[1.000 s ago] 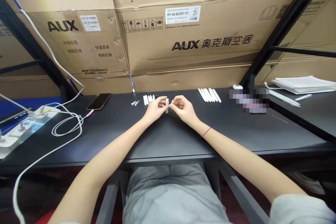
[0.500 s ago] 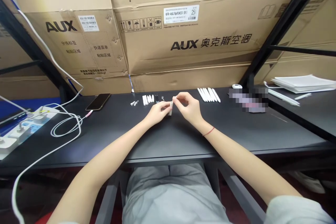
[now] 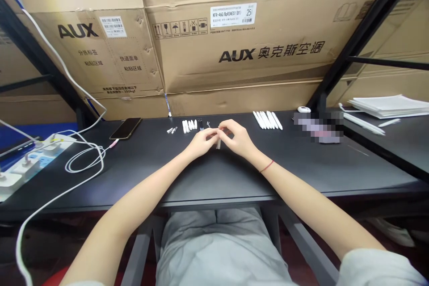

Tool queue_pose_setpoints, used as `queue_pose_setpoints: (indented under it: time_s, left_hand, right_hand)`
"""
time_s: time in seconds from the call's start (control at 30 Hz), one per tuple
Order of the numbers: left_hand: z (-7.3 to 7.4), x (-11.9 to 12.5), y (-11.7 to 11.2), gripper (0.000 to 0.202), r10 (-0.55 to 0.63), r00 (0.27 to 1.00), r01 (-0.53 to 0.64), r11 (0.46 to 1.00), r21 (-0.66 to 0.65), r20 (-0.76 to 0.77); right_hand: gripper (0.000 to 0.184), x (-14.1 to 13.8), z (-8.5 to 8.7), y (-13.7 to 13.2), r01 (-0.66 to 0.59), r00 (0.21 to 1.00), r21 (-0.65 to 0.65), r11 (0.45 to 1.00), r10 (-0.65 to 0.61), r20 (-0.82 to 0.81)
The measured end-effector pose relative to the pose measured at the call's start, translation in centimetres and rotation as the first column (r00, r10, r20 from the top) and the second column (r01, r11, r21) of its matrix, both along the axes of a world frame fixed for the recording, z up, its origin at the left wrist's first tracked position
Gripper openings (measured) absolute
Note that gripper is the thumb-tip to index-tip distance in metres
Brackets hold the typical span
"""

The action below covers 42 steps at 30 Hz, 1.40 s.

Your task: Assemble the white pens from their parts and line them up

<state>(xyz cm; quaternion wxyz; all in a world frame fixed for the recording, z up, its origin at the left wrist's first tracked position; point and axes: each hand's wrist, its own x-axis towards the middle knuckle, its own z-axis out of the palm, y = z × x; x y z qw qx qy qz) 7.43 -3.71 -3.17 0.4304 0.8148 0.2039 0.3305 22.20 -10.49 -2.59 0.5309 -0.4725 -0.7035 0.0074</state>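
Observation:
My left hand (image 3: 202, 142) is closed around a short white tube (image 3: 219, 144), which stands roughly upright, its lower end showing below the fingers. Over the tube's top end, my right hand (image 3: 236, 137) has its thumb and fingertips pinched together, touching the left fingertips. Whatever small piece the right fingers pinch is hidden. Just behind the left hand lie several short white caps (image 3: 189, 126), some small dark parts (image 3: 200, 124) and small clear-and-white pieces (image 3: 172, 130). A row of slim white pens (image 3: 267, 120) lies behind the right hand.
A phone (image 3: 126, 128) and a coiled white cable (image 3: 83, 158) lie left, beside a power strip (image 3: 36, 163). Cardboard boxes (image 3: 234, 71) wall off the back of the black table (image 3: 214, 183). Right are a white case (image 3: 304, 109), a blurred item (image 3: 318, 128) and stacked paper (image 3: 390, 106).
My right fingertips have moved slightly left and down onto the tube's top end, covering it and meeting my left hand. The loose parts on the table stay put.

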Motion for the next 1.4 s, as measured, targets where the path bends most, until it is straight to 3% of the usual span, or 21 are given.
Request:
queue_pose_setpoints:
  time_s: [0.2,0.57,0.67,0.73,0.8,0.87,1.0,1.27,1.4]
  left_hand:
    - [-0.1,0.2,0.0,0.042,-0.055,0.995,0.069,0.983,-0.173,0.083]
    - [0.2,0.0,0.0,0.04,-0.049,0.991,0.082,0.958,-0.276,0.125]
    - [0.1,-0.1,0.6,0.039,0.06,0.985,-0.028,0.98,-0.197,0.16]
    - [0.0,-0.5,1.2,0.031,0.128,0.981,-0.122,0.991,-0.048,0.149]
    - [0.0,-1.0,1.8,0.02,0.164,0.983,-0.173,0.979,0.111,0.085]
    - [0.1,-1.4,2.4,0.016,0.201,0.979,-0.202,0.961,0.191,0.021]
    - [0.3,-1.9,3.1,0.017,0.268,0.962,-0.274,0.951,0.146,0.059]
    - [1.0,-2.5,3.7,0.024,0.283,0.944,-0.292,0.956,0.037,0.169]
    - [1.4,-2.9,3.8,0.023,0.31,0.939,-0.321,0.945,0.061,0.146]
  right_hand:
    - [0.013,0.0,-0.1,0.0,-0.001,0.998,-0.065,0.998,-0.003,-0.06]
    - [0.021,0.1,-0.3,0.3,-0.008,0.981,-0.168,0.986,-0.024,-0.19]
    - [0.024,0.2,-0.5,0.4,-0.017,0.968,-0.203,0.979,-0.034,-0.247]
    - [0.024,0.3,-0.6,0.5,-0.014,0.964,-0.223,0.975,-0.046,-0.262]
    - [0.024,0.3,-0.7,0.5,-0.007,0.963,-0.235,0.972,-0.057,-0.265]
    - [0.024,0.3,-0.7,0.5,-0.004,0.963,-0.246,0.969,-0.062,-0.261]
    - [0.024,0.2,-0.8,0.4,0.006,0.965,-0.268,0.963,-0.076,-0.251]
    - [0.021,0.3,-1.2,0.7,0.006,0.974,-0.285,0.959,-0.07,-0.214]
    - [0.018,0.2,-1.5,0.7,-0.007,0.984,-0.292,0.956,-0.045,-0.173]
